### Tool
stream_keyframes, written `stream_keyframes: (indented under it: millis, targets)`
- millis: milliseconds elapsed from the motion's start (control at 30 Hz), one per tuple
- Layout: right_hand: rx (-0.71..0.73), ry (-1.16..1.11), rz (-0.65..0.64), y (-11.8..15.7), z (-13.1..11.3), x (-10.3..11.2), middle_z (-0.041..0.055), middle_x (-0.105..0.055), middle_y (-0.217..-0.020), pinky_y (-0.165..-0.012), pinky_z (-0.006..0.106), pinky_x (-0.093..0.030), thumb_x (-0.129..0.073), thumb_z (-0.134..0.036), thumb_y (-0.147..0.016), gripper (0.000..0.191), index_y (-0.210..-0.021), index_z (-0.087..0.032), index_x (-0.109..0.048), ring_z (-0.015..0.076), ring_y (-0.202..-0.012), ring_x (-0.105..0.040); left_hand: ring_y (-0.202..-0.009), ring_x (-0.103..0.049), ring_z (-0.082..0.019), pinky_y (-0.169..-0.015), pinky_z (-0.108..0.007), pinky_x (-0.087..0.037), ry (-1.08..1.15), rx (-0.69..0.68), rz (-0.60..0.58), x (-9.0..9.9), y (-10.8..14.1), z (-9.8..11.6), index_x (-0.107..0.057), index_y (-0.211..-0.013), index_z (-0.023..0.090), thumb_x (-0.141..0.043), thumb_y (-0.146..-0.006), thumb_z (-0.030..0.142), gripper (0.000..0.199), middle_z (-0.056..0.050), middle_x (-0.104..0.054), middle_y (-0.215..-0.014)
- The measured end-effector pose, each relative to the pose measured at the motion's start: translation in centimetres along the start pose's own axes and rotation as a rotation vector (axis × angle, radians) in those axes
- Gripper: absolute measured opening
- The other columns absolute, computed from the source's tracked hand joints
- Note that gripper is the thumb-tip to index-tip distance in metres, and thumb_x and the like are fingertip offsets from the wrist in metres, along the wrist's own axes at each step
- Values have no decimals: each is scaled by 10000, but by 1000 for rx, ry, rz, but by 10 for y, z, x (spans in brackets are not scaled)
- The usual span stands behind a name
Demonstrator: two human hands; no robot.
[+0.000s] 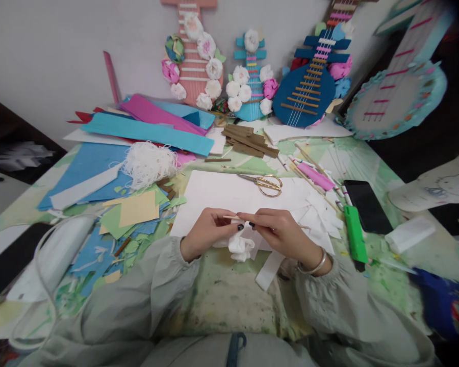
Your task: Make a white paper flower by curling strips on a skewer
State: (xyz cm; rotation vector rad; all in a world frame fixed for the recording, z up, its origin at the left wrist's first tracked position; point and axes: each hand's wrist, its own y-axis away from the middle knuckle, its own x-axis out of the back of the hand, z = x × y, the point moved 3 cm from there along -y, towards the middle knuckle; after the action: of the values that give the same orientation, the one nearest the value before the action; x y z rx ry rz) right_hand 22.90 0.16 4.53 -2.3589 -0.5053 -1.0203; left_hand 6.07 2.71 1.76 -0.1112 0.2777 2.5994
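My left hand (214, 228) and my right hand (283, 232) meet over the near edge of a white paper sheet (210, 186). Between their fingertips is a thin wooden stick (231, 217), and both hands are closed on it. The stick's other end shows beyond my right hand. Just under the fingers hangs a crumpled white paper flower (240, 248); how it is held is hidden. A white paper strip (270, 270) lies below my right hand. Gold-handled scissors (270, 185) rest on the sheet beyond my hands.
Left of my hands are paper scraps (130, 214) and a tangle of white string (150, 165). On the right lie a green box cutter (354, 234), a black phone (368, 206) and a white cup (436, 186). Decorated paper instruments, one a blue lute (305, 97), stand at the back.
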Motion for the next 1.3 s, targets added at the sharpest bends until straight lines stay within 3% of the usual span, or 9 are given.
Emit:
stream_keyframes:
  millis: [233, 433, 700, 833, 933, 1300]
  targets:
    - [42, 83, 26, 2, 2, -1, 19, -597, -751, -591, 203, -379, -440, -99, -867, 383, -1178, -237, -616, 98, -656, -525, -625, -564, -105, -569, -188, -417, -25, -13, 33, 1, -1, 3, -729, -828, 106, -703, -699, 296, 231, -44, -704, -730]
    - [57, 205, 60, 3, 0, -2, 13, -620, -782, -599, 202, -395, -454, -88, -860, 388, -1161, -266, -622, 93, -665, -530, -476, -450, -65, -466, -175, -350, -92, -25, 98, 1, -1, 4, -701, -663, 100, -614, -761, 408, 334, 9, -577, -508]
    - [44, 158, 197, 5, -3, -5, 64, -671, -859, -654, 247, -466, -491, -130, -864, 260, -1091, -146, -618, 132, -741, -592, -583, -521, -109, -540, -205, -391, -94, -42, 129, 2, -1, 3, -735, -752, 108, -649, -729, 337, 245, -37, -662, -647]
    - [50, 187, 233, 6, -8, -3, 70, -670, -829, -662, 260, -474, -519, -137, -853, 200, -1018, -132, -631, 145, -749, -596, -617, -508, -101, -552, -204, -375, -111, -136, 121, 3, -2, 4, -741, -737, 122, -638, -753, 303, 209, -32, -625, -667]
    - [47, 223, 250, 5, -10, -1, 70, -667, -821, -657, 263, -473, -524, -143, -854, 192, -1010, -133, -637, 149, -755, -595, -685, -544, -118, -611, -218, -402, -157, -220, 113, 3, -2, 4, -743, -727, 131, -626, -770, 277, 192, -49, -641, -728]
    - [25, 370, 223, 5, -11, 2, 65, -655, -746, -625, 254, -429, -504, -201, -884, 202, -991, -143, -665, 139, -702, -579, -730, -603, -143, -660, -232, -457, -179, -303, 74, 1, 1, 9, -754, -806, 147, -618, -786, 238, 165, -79, -708, -797]
